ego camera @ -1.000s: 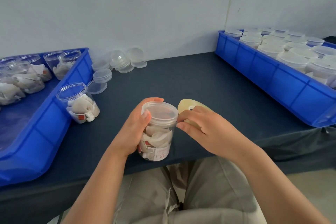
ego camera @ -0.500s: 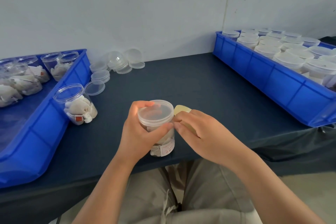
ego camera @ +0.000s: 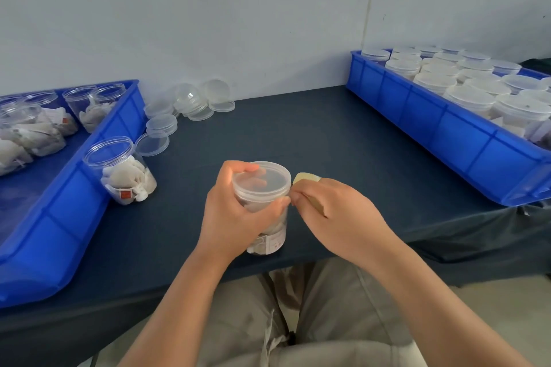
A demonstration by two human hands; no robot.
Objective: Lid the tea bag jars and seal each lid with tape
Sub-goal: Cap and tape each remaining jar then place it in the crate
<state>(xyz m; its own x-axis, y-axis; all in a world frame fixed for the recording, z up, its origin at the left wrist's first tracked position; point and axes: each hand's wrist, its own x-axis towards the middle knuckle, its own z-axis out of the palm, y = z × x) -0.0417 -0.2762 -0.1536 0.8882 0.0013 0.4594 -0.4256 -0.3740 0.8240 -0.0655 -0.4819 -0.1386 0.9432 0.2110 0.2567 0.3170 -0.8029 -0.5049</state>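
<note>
The left hand [ego camera: 235,214] wraps around the upper part of the jar [ego camera: 275,235]. Its fingers curl close round the far side, where they show through the clear lid [ego camera: 262,180], and its thumb lies across the near side with its tip at the jar's 3 o'clock edge. The lid sits on top of the jar, and tea bags show through the wall below the hand. The jar stands upright on the dark table [ego camera: 298,128], near the front edge.

The right hand [ego camera: 337,217] is at 3 o'clock from the jar. Its fingers are bent tightly round a beige tape roll [ego camera: 305,178], most of which is hidden in the hand. Thumb and forefinger are pinched together just beside the lid's rim, next to the left thumb tip. I cannot tell whether any tape touches the jar.

At 9 o'clock from the held jar an open jar [ego camera: 125,176] of tea bags stands against the wall of the left blue bin [ego camera: 89,188], which holds more unlidded jars [ego camera: 89,104]. Loose lids [ego camera: 185,104] lie at 11 o'clock by the wall. At 2 o'clock the right blue bin [ego camera: 432,128] holds many lidded jars [ego camera: 465,92].
</note>
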